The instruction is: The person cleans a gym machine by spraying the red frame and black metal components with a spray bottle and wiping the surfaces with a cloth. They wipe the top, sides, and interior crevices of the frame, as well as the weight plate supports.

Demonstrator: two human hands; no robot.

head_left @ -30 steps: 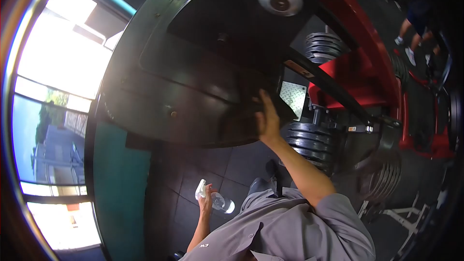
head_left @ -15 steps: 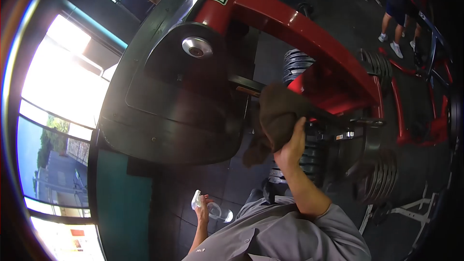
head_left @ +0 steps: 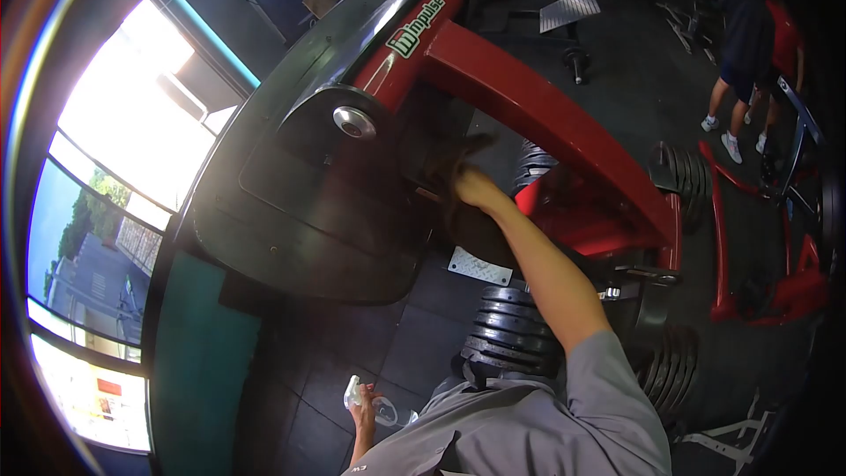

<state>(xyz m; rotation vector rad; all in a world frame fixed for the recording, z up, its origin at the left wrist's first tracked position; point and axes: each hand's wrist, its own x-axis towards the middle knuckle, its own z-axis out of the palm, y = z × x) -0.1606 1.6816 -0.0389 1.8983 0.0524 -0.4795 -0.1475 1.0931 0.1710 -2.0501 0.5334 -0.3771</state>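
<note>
My right hand (head_left: 476, 188) is closed on a dark brown cloth (head_left: 458, 219), reaching in under the red frame arm (head_left: 546, 92) of a gym machine. The cloth hangs beside the machine's large black panel (head_left: 326, 220), partly in shadow and blurred. Low in the view, my left hand (head_left: 363, 414) grips a clear spray bottle (head_left: 385, 410) by the neck under its white trigger head. A round silver cap (head_left: 353, 122) sits on the machine above and to the left of the cloth.
Black weight plates (head_left: 511, 330) are stacked just in front of my body, with a metal tread plate (head_left: 480, 266) beyond them. More plates (head_left: 680, 181) and a red rack (head_left: 723, 238) stand to the right. Two people (head_left: 749, 44) stand at the far right. Bright windows (head_left: 115, 106) line the left.
My right arm has stretched farther forward, carrying the cloth up and left, deeper under the red frame. The view has shifted slightly. My left hand still holds the spray bottle low down.
</note>
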